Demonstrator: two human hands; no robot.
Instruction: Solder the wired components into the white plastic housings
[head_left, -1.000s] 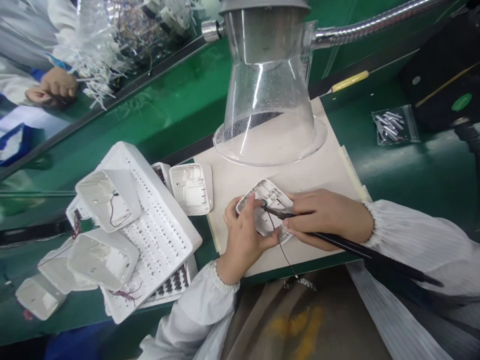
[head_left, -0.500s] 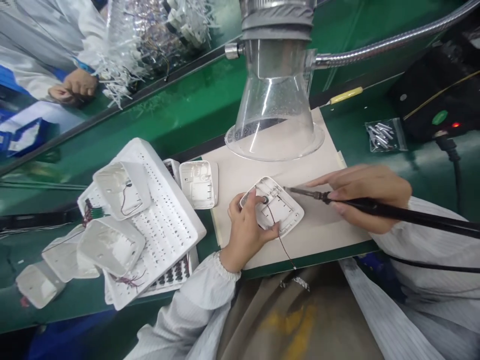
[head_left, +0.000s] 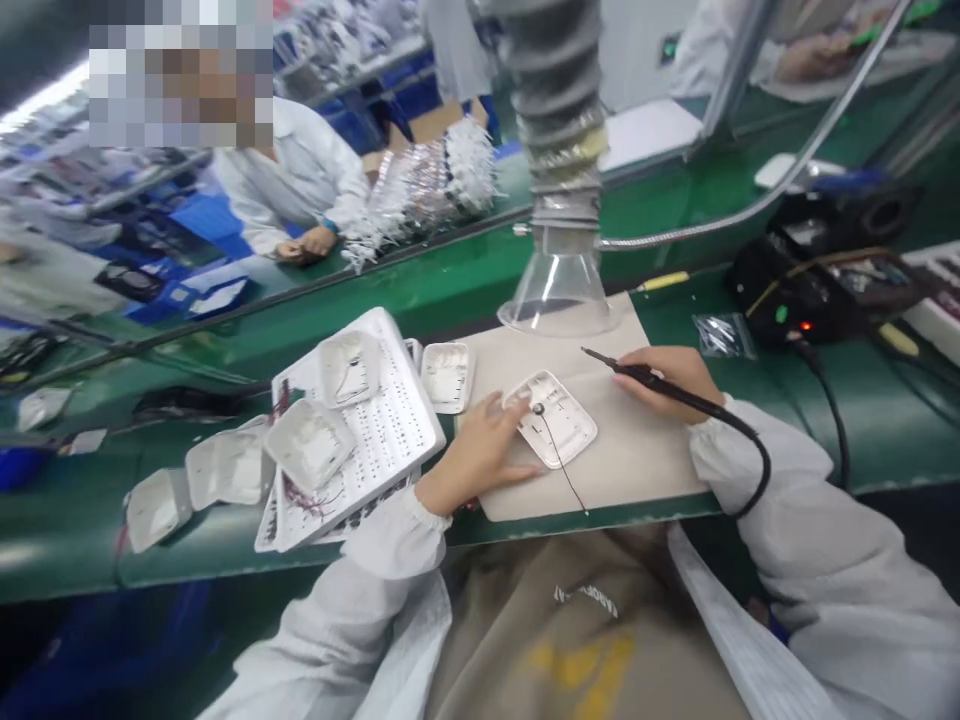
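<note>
A shallow white plastic housing (head_left: pixel 574 425) lies open side up on the beige work mat. Inside it sits a small round part (head_left: pixel 538 409), and a thin dark wire (head_left: pixel 559 462) runs from there over the near edge. My left hand (head_left: pixel 480 450) is at the housing's left edge, thumb and fingers apart; whether its fingertips touch is blurred. To the right, my right hand (head_left: pixel 671 380) grips a soldering iron (head_left: pixel 637 372), its tip pointing left above the mat, apart from the housing.
A clear extraction hood (head_left: pixel 559 290) hangs over the mat's far side. White perforated trays (head_left: pixel 394 400) with several white housings (head_left: pixel 311 440) stand left. At right are a black soldering station (head_left: pixel 787 290) and a bag of metal pieces (head_left: pixel 721 335). A co-worker's hands (head_left: pixel 307 243) rest across the bench.
My left hand has loosened from the housing and drawn left. The soldering iron has lifted away from the housing toward the far side. My view has tilted up, showing more of the room.
</note>
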